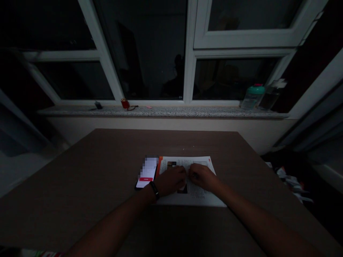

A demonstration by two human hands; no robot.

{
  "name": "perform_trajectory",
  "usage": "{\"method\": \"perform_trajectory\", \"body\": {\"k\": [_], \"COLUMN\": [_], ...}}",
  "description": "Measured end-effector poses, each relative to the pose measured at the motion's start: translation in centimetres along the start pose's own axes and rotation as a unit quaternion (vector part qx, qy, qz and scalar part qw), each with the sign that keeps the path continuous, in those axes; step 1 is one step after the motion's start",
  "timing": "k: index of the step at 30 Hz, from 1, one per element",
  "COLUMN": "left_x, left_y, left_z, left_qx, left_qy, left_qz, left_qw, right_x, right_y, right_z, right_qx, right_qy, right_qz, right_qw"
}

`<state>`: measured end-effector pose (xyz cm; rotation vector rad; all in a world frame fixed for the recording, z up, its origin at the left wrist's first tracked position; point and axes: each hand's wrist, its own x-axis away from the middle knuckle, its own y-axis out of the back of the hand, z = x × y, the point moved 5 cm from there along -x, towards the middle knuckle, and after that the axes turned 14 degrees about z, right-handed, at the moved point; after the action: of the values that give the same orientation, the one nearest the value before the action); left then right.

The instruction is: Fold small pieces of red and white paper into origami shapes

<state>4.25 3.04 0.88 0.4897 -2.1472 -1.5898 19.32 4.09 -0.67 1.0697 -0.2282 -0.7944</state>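
Note:
A printed sheet or magazine page (198,198) with text, small pictures and an orange left edge lies flat on the dark wooden table (115,150). Over its middle, my left hand (171,179) rests with the fingers curled in, a dark band (154,190) around its wrist. Close beside it on the page, my right hand (203,176) is closed, fingertips turned toward the left hand. Anything small between the fingers is hidden by the hands and the dim light. A phone (147,173) with a lit screen lies just left of the page.
Behind the table runs a speckled stone sill (171,111) under dark windows. On it stand a small red jar (124,103), a small dark bottle (98,105), a teal-lidded container (253,96) and a pump bottle (272,94). Crumpled items (292,182) lie beyond the table's right edge.

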Motion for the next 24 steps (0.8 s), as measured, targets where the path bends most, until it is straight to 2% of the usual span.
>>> {"method": "perform_trajectory", "body": {"k": [5,7,15,24], "left_x": [0.1,0.1,0.0,0.3], "left_y": [0.2,0.1,-0.2,-0.1], "left_z": [-0.1,0.0,0.2,0.1], "left_qx": [0.006,0.013,0.021,0.036], "left_qy": [-0.002,-0.004,-0.006,-0.02], "left_qz": [0.003,0.005,-0.004,-0.011], "left_qw": [1.0,1.0,1.0,0.999], "right_x": [-0.6,-0.6,0.0,0.1], "right_y": [0.6,0.7,-0.1,0.8], "right_z": [-1.8,-2.3,-1.3,-2.9], "right_qx": [0.032,0.035,-0.025,0.02], "right_qy": [-0.069,-0.077,-0.022,-0.104], "right_qz": [-0.06,-0.076,-0.034,-0.099], "right_qw": [0.995,0.994,0.999,0.989]}}
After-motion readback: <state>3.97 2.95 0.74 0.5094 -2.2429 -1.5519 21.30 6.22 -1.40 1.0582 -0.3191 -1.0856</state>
